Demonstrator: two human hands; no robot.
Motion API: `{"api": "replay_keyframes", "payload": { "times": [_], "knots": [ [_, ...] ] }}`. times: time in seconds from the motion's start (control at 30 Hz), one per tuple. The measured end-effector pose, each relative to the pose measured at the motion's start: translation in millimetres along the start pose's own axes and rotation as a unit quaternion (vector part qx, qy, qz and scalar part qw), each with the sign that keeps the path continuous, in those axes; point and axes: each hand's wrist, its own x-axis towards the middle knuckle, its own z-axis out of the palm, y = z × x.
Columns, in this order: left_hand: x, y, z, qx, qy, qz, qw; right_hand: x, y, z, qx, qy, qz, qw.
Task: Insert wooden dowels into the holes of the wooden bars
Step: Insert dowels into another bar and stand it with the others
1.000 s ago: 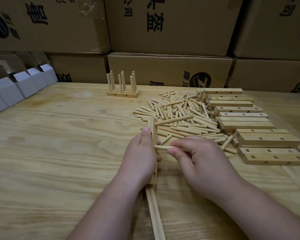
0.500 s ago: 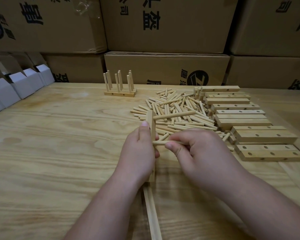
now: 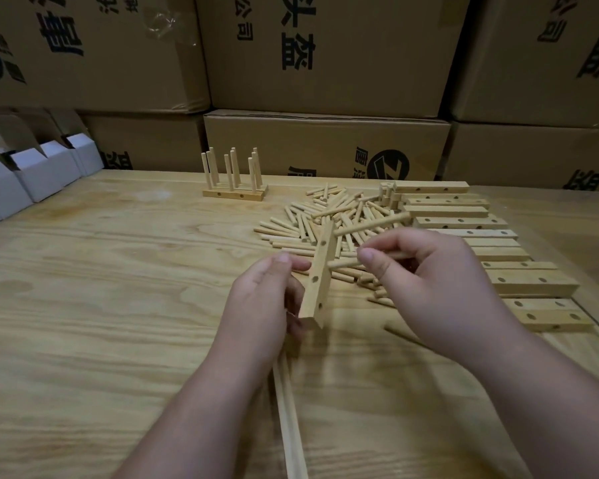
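**Seating a second dowel in a hand-held bar**

The left hand point(image 3: 260, 299) grips the wooden bar point(image 3: 320, 271) above the worktop point(image 3: 101, 305); the right hand point(image 3: 429, 281) pinches a dowel point(image 3: 343, 262) entering its side. One upper dowel point(image 3: 370, 224) already protrudes. Both parts appear light, rigid and smooth; best pinched near the entering end.

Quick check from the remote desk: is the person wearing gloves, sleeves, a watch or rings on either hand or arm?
No. The left hand and right hand are bare, with short plain nails. Both forearms are uncovered to the frame edge: no sleeves, watch, rings or markings visible.
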Motion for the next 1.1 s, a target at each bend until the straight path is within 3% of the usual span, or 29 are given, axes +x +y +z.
{"api": "replay_keyframes", "payload": {
  "times": [0.07,0.3,0.43,0.53,0.6,0.7,0.8,0.87,1.0,1.1],
  "knots": [
    [-0.1,-0.5,0.2,-0.019,-0.013,-0.011,1.0,-1.6,1.7,3.9,-0.002,-0.004,-0.001,1.0],
    [-1.7,-1.9,-2.3,0.065,-0.021,-0.012,0.998,-4.4,-0.4,6.7,0.067,-0.031,-0.015,0.997],
    [-2.9,8.2,-0.8,-0.032,0.042,-0.054,0.997,1.5,-2.7,-11.0,0.105,-0.01,0.011,0.994],
    [-4.7,20.1,3.0,-0.205,0.014,-0.082,0.975,10.1,7.1,-28.3,-0.041,-0.062,0.089,0.993],
    [-10.0,26.8,8.8,-0.301,-0.059,-0.115,0.945,12.2,15.8,-37.6,-0.188,-0.163,0.141,0.958],
    [-19.6,31.3,19.2,-0.352,-0.144,-0.172,0.909,9.9,23.7,-42.1,-0.31,-0.293,0.193,0.883],
    [-24.4,29.4,26.6,-0.348,-0.173,-0.213,0.896,7.8,27.3,-42.1,-0.334,-0.329,0.216,0.856],
    [-24.6,26.7,27.7,-0.313,-0.153,-0.231,0.909,8.1,28.8,-40.6,-0.335,-0.328,0.205,0.859],
    [-19.8,17.8,23.0,-0.217,-0.016,-0.217,0.952,8.2,29.2,-37.7,-0.321,-0.317,0.192,0.872],
    [-16.7,16.1,14.2,-0.238,0.057,-0.201,0.949,8.5,25.2,-37.5,-0.282,-0.317,0.182,0.887]
  ]
}}
